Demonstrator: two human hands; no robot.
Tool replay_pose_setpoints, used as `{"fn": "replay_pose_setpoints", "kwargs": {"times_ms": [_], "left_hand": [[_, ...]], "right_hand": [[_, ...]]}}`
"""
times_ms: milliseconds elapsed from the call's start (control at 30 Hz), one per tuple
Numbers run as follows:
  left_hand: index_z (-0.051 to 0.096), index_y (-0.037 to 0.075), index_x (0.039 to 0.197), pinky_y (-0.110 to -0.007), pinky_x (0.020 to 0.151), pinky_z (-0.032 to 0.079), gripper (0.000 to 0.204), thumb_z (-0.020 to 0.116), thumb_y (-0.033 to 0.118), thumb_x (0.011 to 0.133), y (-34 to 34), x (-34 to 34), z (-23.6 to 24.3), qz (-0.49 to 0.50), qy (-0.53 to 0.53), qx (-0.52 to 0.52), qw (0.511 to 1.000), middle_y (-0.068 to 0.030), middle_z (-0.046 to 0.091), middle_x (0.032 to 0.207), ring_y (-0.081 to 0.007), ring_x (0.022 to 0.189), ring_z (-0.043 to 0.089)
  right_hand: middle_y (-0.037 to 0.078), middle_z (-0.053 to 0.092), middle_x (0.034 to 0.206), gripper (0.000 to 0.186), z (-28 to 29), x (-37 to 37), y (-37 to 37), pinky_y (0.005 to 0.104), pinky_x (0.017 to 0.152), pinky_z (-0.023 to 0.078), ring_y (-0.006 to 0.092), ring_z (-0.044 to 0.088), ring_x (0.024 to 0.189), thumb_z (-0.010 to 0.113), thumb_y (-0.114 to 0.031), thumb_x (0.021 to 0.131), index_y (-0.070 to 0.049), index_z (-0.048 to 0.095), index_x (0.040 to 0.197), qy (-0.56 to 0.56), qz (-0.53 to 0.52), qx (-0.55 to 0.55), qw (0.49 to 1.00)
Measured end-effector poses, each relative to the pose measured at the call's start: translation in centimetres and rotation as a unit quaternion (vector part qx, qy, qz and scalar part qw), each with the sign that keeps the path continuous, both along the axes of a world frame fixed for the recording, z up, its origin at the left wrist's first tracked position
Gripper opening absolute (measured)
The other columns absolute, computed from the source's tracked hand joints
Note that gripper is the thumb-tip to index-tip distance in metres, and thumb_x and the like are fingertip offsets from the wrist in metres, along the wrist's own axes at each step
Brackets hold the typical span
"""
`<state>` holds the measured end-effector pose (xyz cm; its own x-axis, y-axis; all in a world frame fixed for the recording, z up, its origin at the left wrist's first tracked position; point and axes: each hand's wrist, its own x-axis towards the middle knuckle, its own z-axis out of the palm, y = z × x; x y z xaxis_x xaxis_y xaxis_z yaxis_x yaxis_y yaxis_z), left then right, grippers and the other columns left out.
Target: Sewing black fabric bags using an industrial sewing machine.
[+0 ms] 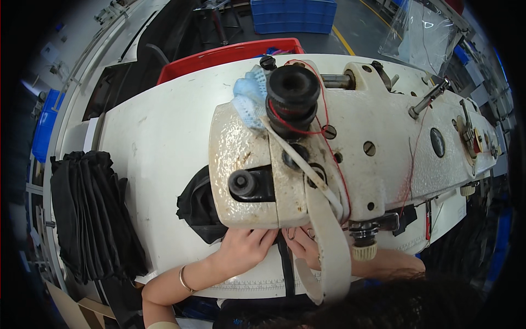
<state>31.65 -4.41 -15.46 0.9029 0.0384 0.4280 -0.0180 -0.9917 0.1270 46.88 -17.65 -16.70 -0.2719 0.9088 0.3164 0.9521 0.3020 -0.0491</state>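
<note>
Both my hands are at the front of a white sewing machine (246, 142), whose head hides my fingertips. My left hand (244, 251) has its fingers bent and pressed together under the head's lower edge. A bunched piece of black fabric (200, 211) lies just beyond it, partly under the machine. Between my hands a narrow black strip (286, 266) runs down toward the table's front edge. My right hand (303, 247) is beside the strip, its fingers closed at it; a pale hanging band (334, 252) covers part of this hand.
On the left of the white table (159, 142) sits a thick stack of black fabric pieces (93, 219). A red bin (230, 53) stands behind the table, and a blue crate (294, 16) beyond it. Red thread runs over the machine; a light-blue cloth (251, 96) is tucked on its top.
</note>
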Motion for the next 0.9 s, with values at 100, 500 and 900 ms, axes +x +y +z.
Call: {"fn": "replay_pose_setpoints", "kwargs": {"times_ms": [100, 500, 900], "left_hand": [[0.066, -0.002, 0.093, -0.041, 0.077, 0.049, 0.031, 0.061, 0.004, 0.064, 0.8, 0.5, -0.7, 0.028, 0.006, -0.035, 0.999, -0.0136, 0.060, 0.094, -0.0301, 0.091, 0.059], [0.063, 0.001, 0.100, -0.043, 0.082, 0.049, 0.042, 0.061, 0.002, 0.058, 1.7, 0.4, -1.8, 0.010, 0.037, -0.082, 0.996, -0.0152, 0.061, 0.098, -0.0324, 0.094, 0.060], [0.062, -0.001, 0.094, -0.040, 0.084, 0.045, 0.027, 0.061, 0.006, 0.068, 0.0, 0.8, 2.5, 0.077, 0.099, -0.098, 0.987, -0.0115, 0.057, 0.089, -0.0287, 0.088, 0.057]], "right_hand": [[0.004, 0.063, 0.108, 0.022, -1.4, -0.5, 0.9, 0.0307, 0.088, 0.047, 0.0156, 0.061, 0.095, 0.052, -0.016, 0.090, -0.007, 0.063, 0.107, 0.613, -0.059, -0.091, 0.782], [0.009, 0.057, 0.120, 0.038, -3.5, 1.9, 0.6, 0.0349, 0.096, 0.040, 0.0154, 0.052, 0.113, 0.055, -0.008, 0.088, 0.001, 0.050, 0.124, 0.612, 0.088, -0.142, 0.773], [0.005, 0.058, 0.088, 0.026, -2.6, 3.7, 0.6, 0.0340, 0.061, 0.047, 0.0165, 0.057, 0.072, 0.059, -0.009, 0.062, -0.004, 0.065, 0.087, 0.039, 0.046, 0.096, 0.994]]}}
